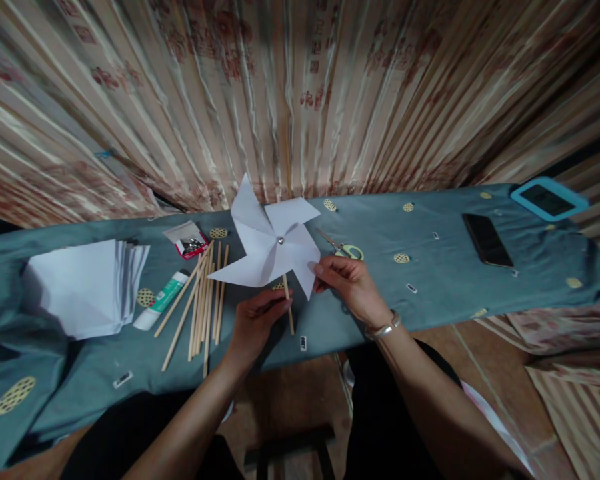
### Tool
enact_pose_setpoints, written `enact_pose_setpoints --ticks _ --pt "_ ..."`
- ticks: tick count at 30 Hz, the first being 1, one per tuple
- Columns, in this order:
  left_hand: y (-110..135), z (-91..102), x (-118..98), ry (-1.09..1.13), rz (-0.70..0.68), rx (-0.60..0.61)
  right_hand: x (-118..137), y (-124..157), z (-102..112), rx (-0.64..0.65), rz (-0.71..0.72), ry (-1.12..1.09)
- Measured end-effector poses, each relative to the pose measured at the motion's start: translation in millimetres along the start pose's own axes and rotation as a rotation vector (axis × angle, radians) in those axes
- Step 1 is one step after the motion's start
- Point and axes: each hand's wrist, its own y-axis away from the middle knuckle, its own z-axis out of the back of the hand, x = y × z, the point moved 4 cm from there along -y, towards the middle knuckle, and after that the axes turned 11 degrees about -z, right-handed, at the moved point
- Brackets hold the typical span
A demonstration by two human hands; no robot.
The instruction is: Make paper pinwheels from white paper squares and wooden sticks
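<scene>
Pinch grip, both hands. By the left hand (259, 323), at about seven o'clock of the hub, a wooden stick (291, 320) is held lightly between thumb and fingers, which are closed with little gap. By the right hand (343, 281), at four o'clock, the edge of a lower blade is pinched between thumb and fingertip; exact pressure cannot be told. The white paper pinwheel (260, 250) is raised above the near middle of the cloth-covered table (445, 287), its face turned up toward the wearer and a shiny metal pin (281, 241) showing at its centre.

The stick is gripped low, presumably so that the blades are left clear; the blade is taken at its edge, probably so that the thin paper is not creased.

Loose sticks (209, 320) are spread at eight o'clock, near the left hand, likely for easy reach. Beyond them, a glue stick (164, 300) and a paper stack (80, 283) are laid. An open small box (190, 245) with metal bits is set at nine o'clock. Scissors (349, 251) are rested at three o'clock, close to the right hand. Farther that way, a phone (487, 240) and a blue-framed tablet (550, 199) are placed well apart, perhaps to keep the working spot free.
</scene>
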Motion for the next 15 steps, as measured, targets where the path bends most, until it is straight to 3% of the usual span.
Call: enact_pose_setpoints --ticks 15 --pt "0 -2.9 0 0.006 -0.044 0.061 -15 3 -28 0.175 -0.092 0.004"
